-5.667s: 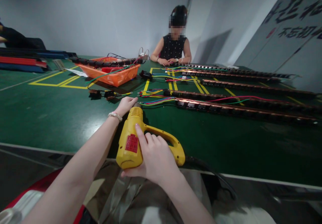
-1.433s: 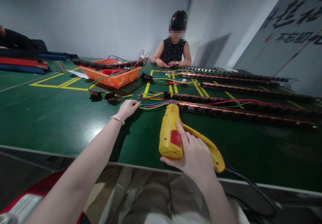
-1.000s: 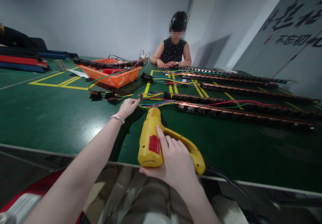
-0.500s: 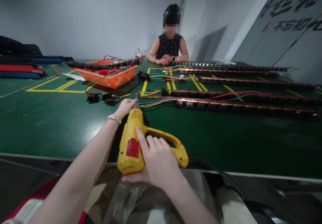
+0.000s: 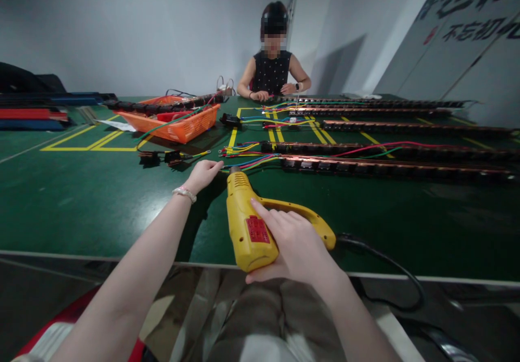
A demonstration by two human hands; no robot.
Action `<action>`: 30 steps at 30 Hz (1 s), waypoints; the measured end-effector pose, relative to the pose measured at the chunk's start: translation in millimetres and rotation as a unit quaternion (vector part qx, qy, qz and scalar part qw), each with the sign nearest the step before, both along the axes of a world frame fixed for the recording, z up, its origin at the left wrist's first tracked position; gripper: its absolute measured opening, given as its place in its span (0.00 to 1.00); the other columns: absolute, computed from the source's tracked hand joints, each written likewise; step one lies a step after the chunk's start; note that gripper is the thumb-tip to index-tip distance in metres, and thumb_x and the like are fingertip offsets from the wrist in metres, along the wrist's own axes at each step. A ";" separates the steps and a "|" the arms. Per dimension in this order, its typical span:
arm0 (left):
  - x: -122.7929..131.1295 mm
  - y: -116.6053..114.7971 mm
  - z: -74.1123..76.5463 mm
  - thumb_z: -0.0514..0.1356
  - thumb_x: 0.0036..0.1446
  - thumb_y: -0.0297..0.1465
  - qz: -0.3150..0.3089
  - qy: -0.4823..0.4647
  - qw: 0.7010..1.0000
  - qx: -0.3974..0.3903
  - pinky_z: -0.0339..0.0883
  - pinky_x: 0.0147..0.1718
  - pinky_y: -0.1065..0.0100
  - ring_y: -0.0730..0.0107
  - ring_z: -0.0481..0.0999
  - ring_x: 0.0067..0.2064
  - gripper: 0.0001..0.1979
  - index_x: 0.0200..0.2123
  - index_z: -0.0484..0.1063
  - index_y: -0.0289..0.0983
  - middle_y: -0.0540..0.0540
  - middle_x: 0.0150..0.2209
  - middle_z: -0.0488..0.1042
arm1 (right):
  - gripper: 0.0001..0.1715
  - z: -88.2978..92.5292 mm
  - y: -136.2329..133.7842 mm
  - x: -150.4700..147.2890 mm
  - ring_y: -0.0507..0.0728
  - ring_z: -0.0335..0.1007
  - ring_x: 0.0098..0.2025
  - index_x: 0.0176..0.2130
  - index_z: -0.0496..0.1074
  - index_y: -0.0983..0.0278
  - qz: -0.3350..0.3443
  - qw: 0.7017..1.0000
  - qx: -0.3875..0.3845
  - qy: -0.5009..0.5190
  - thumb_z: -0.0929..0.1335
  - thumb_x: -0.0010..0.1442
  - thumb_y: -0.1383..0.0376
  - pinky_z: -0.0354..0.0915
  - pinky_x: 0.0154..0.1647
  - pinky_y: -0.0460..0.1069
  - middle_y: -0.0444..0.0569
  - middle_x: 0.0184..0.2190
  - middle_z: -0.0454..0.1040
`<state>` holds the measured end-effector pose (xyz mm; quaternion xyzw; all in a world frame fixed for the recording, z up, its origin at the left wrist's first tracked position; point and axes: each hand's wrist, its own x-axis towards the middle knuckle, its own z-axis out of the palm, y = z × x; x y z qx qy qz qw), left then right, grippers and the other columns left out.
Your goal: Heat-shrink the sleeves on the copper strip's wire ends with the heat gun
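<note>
My right hand [image 5: 298,243] is wrapped round the body of a yellow heat gun [image 5: 247,218], its thumb underneath and index finger along the top. The gun's metal nozzle [image 5: 234,170] points away from me, close to a bundle of coloured wires [image 5: 254,162]. Those wires run from the nearest long black and copper bar [image 5: 365,169]. At their left ends, my left hand [image 5: 205,175] is closed in a pinch on the wires; its fingertips hide the exact ends.
An orange basket [image 5: 179,129] stands at the back left with a black bar lying across it. Small black parts with wires [image 5: 162,157] lie nearer. More bars [image 5: 406,129] stretch across the right. A co-worker [image 5: 274,72] sits opposite. The gun's cord [image 5: 390,259] hangs over the table edge.
The heat gun and my right hand have shifted to the right, uncovering more of the wires beside my left hand. My left hand stays almost in place. The co-worker's hands have moved apart.
</note>
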<state>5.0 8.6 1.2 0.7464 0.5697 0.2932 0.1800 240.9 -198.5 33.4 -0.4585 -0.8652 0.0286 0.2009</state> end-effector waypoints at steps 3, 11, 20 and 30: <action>0.4 -1.3 0.9 0.48 0.55 0.48 -0.004 0.022 1.000 0.015 0.43 0.23 0.67 0.76 0.52 0.20 0.25 0.15 0.58 0.37 0.52 0.15 0.54 | 0.66 1.7 -1.9 11.0 0.63 0.71 0.39 0.66 0.50 0.68 -0.013 1.000 0.002 0.004 0.65 0.42 0.32 0.64 0.42 0.56 0.54 0.40 0.73; -1.2 -1.0 0.7 0.47 0.56 0.49 -0.033 0.056 0.998 0.020 0.45 0.24 0.68 0.75 0.53 0.21 0.26 0.17 0.64 0.36 0.52 0.15 0.55 | 0.69 -0.2 1.1 38.7 0.65 0.72 0.41 0.67 0.46 0.66 -0.084 0.996 0.023 -0.024 0.68 0.40 0.34 0.66 0.41 0.56 0.56 0.42 0.74; 0.5 -3.7 2.9 0.47 0.56 0.48 -0.039 0.061 0.997 0.024 0.44 0.24 0.67 0.75 0.52 0.21 0.26 0.15 0.60 0.37 0.52 0.15 0.53 | 0.66 -1.2 0.8 45.3 0.65 0.73 0.40 0.67 0.44 0.64 -0.140 0.988 0.058 -0.038 0.70 0.42 0.37 0.66 0.39 0.57 0.56 0.43 0.75; -0.2 1.6 -2.1 0.48 0.55 0.49 -0.016 0.010 0.999 0.027 0.45 0.24 0.68 0.75 0.53 0.20 0.26 0.15 0.62 0.37 0.52 0.14 0.53 | 0.66 1.4 -4.1 35.6 0.66 0.72 0.43 0.66 0.47 0.68 -0.163 0.986 0.030 -0.028 0.69 0.42 0.36 0.67 0.42 0.59 0.59 0.44 0.74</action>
